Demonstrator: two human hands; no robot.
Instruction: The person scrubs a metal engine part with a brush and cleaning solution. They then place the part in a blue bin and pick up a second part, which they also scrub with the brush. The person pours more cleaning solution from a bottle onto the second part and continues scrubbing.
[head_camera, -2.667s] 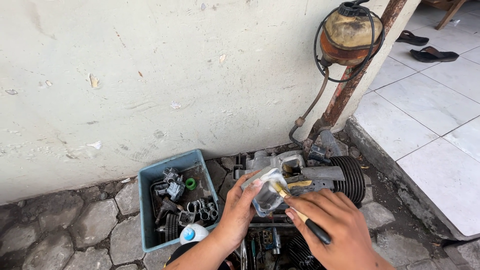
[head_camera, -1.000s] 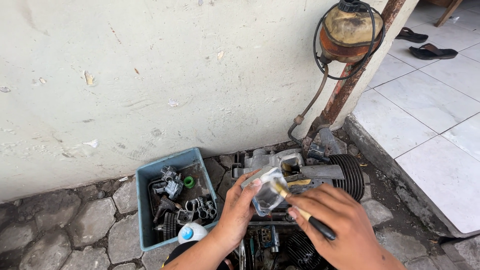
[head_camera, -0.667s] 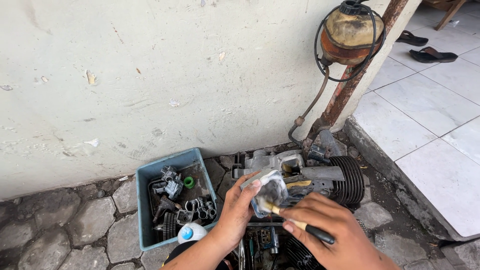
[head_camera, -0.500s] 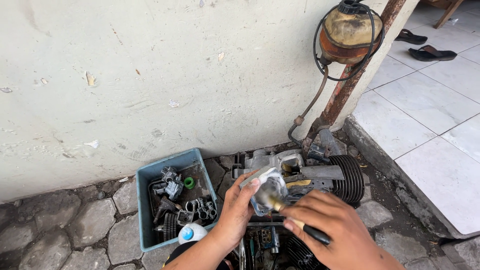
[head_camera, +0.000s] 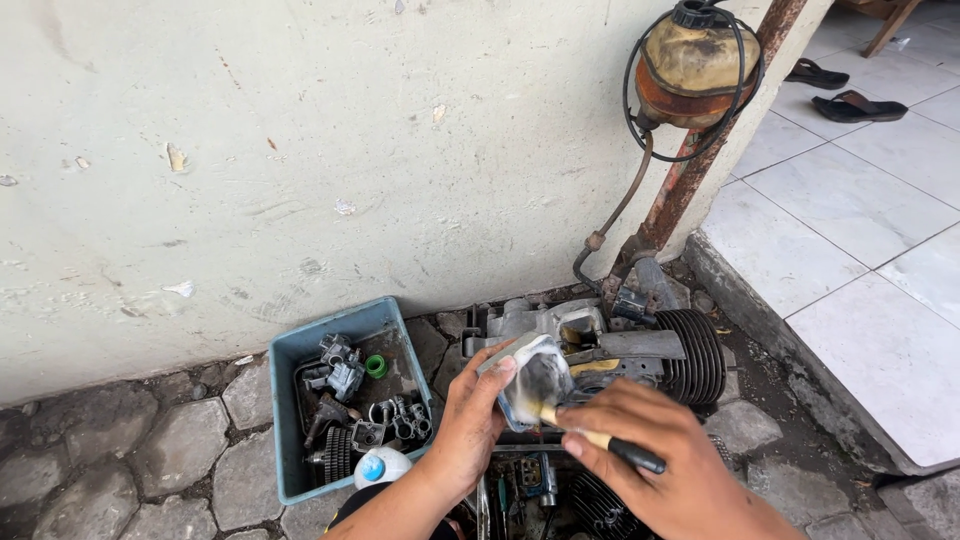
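My left hand (head_camera: 468, 425) grips a small grey metal engine part (head_camera: 535, 378) with a hollow, sooty inside, held up over a dismantled engine (head_camera: 640, 350). My right hand (head_camera: 655, 455) holds a tool with a pale shaft and a black handle (head_camera: 605, 443); its tip is pushed into the part's opening. The two hands are close together, just above the engine's finned cylinder (head_camera: 695, 352).
A blue plastic tray (head_camera: 300, 350) with several small metal parts and a green ring stands on the cobbles to the left. A white bottle with a blue cap (head_camera: 378, 466) leans at its near edge. A dirty fuel tank (head_camera: 695, 60) with hoses hangs on a rusty post. White tiles and sandals lie to the right.
The tool in my right hand has shifted down and left a little, its tip going deeper into the part. My left hand keeps its hold; the view has barely moved.
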